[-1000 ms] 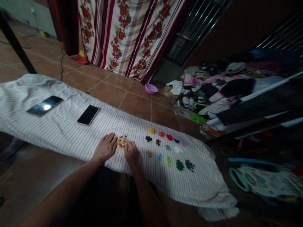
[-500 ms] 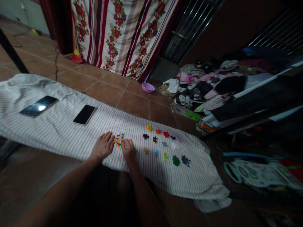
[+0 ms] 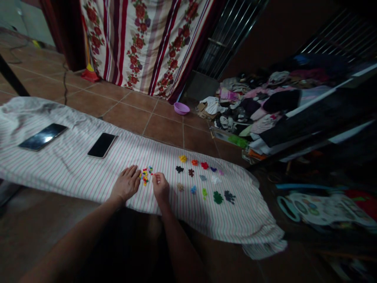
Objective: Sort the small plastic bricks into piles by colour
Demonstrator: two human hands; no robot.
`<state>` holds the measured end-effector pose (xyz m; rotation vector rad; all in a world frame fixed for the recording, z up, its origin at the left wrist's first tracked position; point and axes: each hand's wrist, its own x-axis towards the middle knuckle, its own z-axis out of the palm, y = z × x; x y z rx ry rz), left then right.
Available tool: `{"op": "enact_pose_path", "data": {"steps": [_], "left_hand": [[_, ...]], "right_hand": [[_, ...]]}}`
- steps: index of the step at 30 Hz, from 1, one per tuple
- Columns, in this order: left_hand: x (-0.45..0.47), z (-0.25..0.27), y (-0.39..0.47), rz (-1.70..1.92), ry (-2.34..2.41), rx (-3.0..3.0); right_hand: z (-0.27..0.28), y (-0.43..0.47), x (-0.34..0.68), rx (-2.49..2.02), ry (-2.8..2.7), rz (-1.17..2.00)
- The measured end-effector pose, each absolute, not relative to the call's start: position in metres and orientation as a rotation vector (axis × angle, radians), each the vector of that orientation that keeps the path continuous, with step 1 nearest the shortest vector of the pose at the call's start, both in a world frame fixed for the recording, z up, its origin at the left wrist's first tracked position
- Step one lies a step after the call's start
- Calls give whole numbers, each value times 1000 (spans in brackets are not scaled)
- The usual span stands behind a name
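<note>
Small mixed-colour pieces (image 3: 144, 176) lie in a loose pile on the striped cloth (image 3: 123, 137), too small to make out exactly. Flat beside the pile's left edge rests my left hand (image 3: 127, 184), open, fingers stretched out. My right hand (image 3: 161, 188) is at the pile's right side with thumb and fingers pinched together. A reddish speck shows by its fingertips; whether it is gripped I cannot tell. To the right sit separate one-colour heaps, among them yellow (image 3: 183, 158), red (image 3: 204, 166), black (image 3: 179, 169), light blue (image 3: 193, 190) and dark green (image 3: 218, 197).
A phone (image 3: 102, 145) and a dark tablet-like device (image 3: 43, 136) lie on the cloth to the left. On the tiled floor beyond are a purple basin (image 3: 181, 108) and a large clothes pile (image 3: 250, 102). A floral curtain (image 3: 141, 43) hangs behind.
My right hand has drawn slightly back from the pile, its fingertips now at the edge. My left hand stays flat in place. The whole view has shifted a little.
</note>
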<state>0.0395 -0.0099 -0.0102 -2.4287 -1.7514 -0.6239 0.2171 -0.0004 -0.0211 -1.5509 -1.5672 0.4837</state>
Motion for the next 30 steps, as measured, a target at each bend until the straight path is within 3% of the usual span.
{"op": "enact_pose_path", "data": {"steps": [13, 30], "left_hand": [[36, -21, -7, -626, -1645, -2431], [34, -26, -6, -605, -1609, -2395]], "right_hand": [[-29, -3, 218, -1492, -1616, 404], [-23, 19, 276, -1486, -1444, 560]]}}
